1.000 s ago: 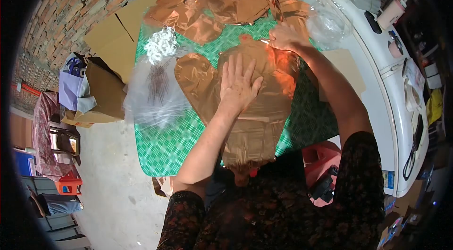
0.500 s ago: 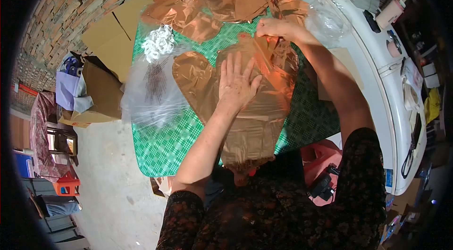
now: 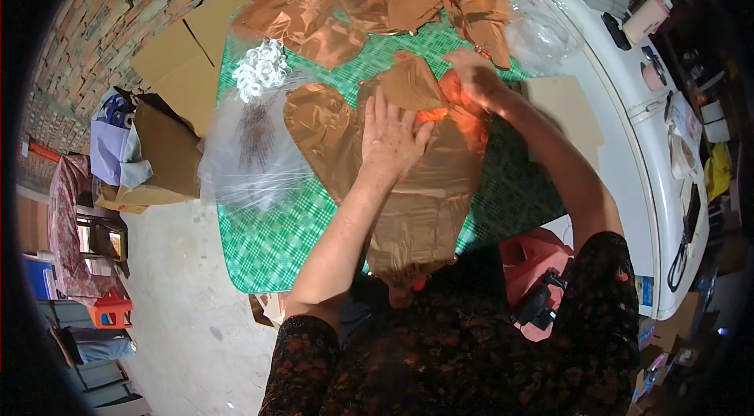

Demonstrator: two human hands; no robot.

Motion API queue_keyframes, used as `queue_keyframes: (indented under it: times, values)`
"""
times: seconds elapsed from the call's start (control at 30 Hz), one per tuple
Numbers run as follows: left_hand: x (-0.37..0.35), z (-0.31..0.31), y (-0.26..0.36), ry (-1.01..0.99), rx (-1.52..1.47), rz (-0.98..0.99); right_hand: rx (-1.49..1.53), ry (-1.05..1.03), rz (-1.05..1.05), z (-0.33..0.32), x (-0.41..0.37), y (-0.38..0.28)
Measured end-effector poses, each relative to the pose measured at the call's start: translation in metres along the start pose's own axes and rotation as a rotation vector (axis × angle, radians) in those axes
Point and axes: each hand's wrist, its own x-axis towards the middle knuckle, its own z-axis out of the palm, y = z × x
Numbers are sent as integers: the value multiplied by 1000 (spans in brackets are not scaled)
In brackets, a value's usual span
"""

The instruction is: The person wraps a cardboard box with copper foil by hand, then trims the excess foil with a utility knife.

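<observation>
A large copper-coloured foil piece [image 3: 424, 196] lies on the green checked tabletop [image 3: 267, 247], its lower end at the table's front edge. My left hand [image 3: 390, 136] rests flat on its upper middle, fingers stretched out. At the foil's upper right is my right hand [image 3: 473, 78], blurred, its fingers partly hidden; whether it holds the foil is unclear. Bright orange glare shows on the foil under and beside that hand. To the left lie a clear plastic sheet [image 3: 255, 153] and a bundle of white curly ties [image 3: 261, 69].
More copper foil pieces [image 3: 393, 4] lie along the table's far side. On the right are a white curved surface [image 3: 620, 157] and clear plastic bags [image 3: 546, 39]. An open cardboard box [image 3: 166, 149] stands at left. A pink bag [image 3: 534, 259] hangs below the table's right front.
My right hand has moved right and down from the foil's top edge, and the foil's upper right part has shifted. My left hand stays nearly in place.
</observation>
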Motion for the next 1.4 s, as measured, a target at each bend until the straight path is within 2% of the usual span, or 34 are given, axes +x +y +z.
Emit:
queue_keyframes:
  times: [0.1,0.13,0.23,0.33,0.53,0.83,0.93,1.03,1.33,1.4]
  values:
    - [0,5,-1,53,-22,12,-334,161,-175,-3,-14,-45]
    - [0,4,-1,56,-25,13,-424,110,-156,-5,-16,-54]
    - [1,2,-1,-3,-11,-2,-487,228,-179,6,-16,-64]
    - [0,3,-2,38,-14,20,-387,151,-105,7,-18,-73]
    - [2,-4,1,-90,17,-31,-334,93,-66,13,-19,-78]
    - [2,3,-1,-27,-34,-16,-171,-43,21,13,-20,-91]
    - [1,4,-1,-2,-23,-8,-217,-228,98,3,-17,-98]
    - [1,3,-1,-5,-41,-4,-179,-82,11,10,-21,-94]
    - [3,-12,5,-132,1,-64,-130,-220,189,8,-20,-107]
    - [2,-4,2,-49,-35,-43,-130,-219,188,5,-20,-110]
